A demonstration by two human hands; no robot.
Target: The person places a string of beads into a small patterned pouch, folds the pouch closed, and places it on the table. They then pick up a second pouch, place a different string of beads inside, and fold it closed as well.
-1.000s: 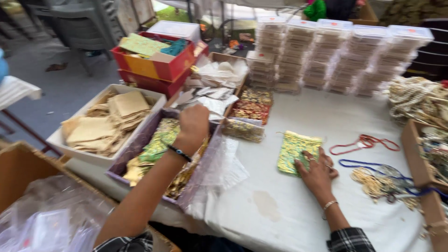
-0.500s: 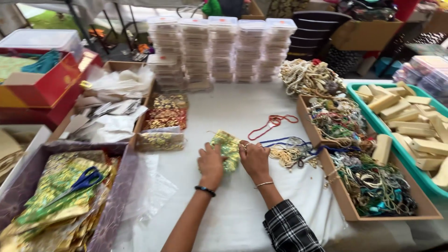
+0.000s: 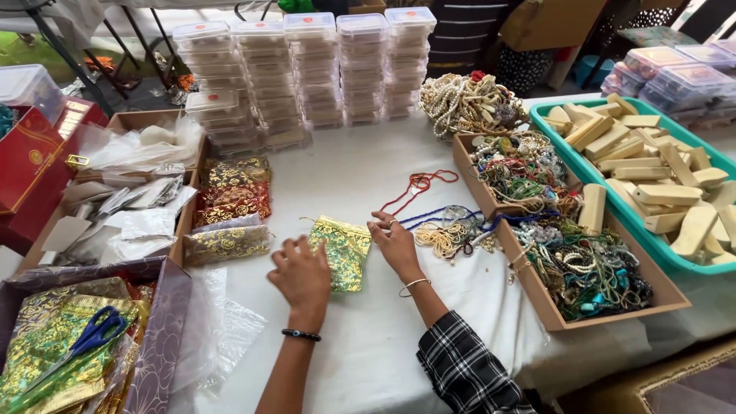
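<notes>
Two hands: both rest on the white-clothed counter [image 3: 360,330] in the head view, either side of one small pouch.
Pouch: the green-and-gold drawstring pouch [image 3: 343,250] lies flat near the counter's middle, thin shiny fabric with a gold leaf pattern, roughly rectangular.
Left hand: the left hand [image 3: 301,277] lies knuckles up, fingers curled loosely and holding nothing, fingertips touching the pouch's left edge; a dark bead bracelet sits on the wrist.
Right hand: the right hand [image 3: 395,244] lies with fingers spread narrowly, touching the pouch's upper right corner, gripping nothing; a thin bangle and a checked sleeve follow behind it.
Open room: bare cloth runs from the pouch toward the near edge and up toward the stacked boxes; the sides are crowded.
Right margin: loose bead strings [image 3: 448,234] lie just beside the right hand, and a long cardboard tray [image 3: 548,303] of tangled necklaces lies beyond them.
Far right: a teal bin [image 3: 652,257] holds smooth pale wooden blocks.
Left margin: folded brocade pouches [image 3: 230,203] in red and gold lie near the left hand.
Near left corner: blue-handled scissors [image 3: 90,337] rest on gold fabric in a purple box.
Back edge: stacks of clear plastic boxes [image 3: 307,73] stand in rows.
</notes>
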